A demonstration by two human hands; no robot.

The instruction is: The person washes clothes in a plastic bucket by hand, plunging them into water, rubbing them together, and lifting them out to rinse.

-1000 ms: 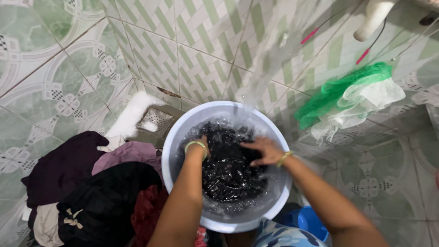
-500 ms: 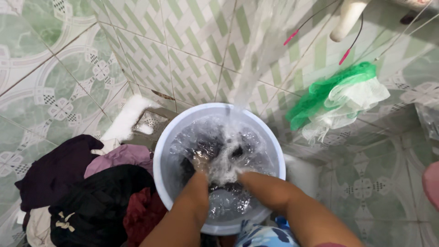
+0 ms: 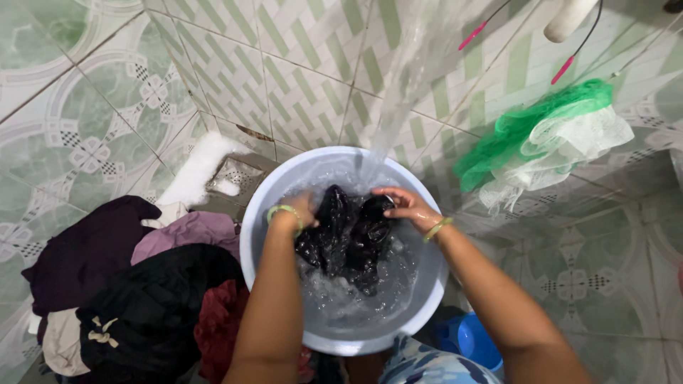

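A pale blue round basin (image 3: 427, 284) of foamy water stands on the tiled floor. Over it hangs a wet black garment (image 3: 348, 238), lifted partly out of the water. My left hand (image 3: 302, 210) grips its left upper edge and my right hand (image 3: 402, 206) grips its right upper edge. Each wrist wears a yellow-green bangle. A stream of water (image 3: 402, 85) falls from above into the far side of the basin.
A heap of dark, purple, maroon and cream clothes (image 3: 135, 284) lies left of the basin. A floor drain with white foam (image 3: 213, 174) sits at the wall. Green and white netting (image 3: 555, 142) hangs at the right. A blue scoop (image 3: 477, 341) lies behind the basin's near right.
Both hands were plunged into the water half a second ago; now they have risen and hold the black garment up out of the water.
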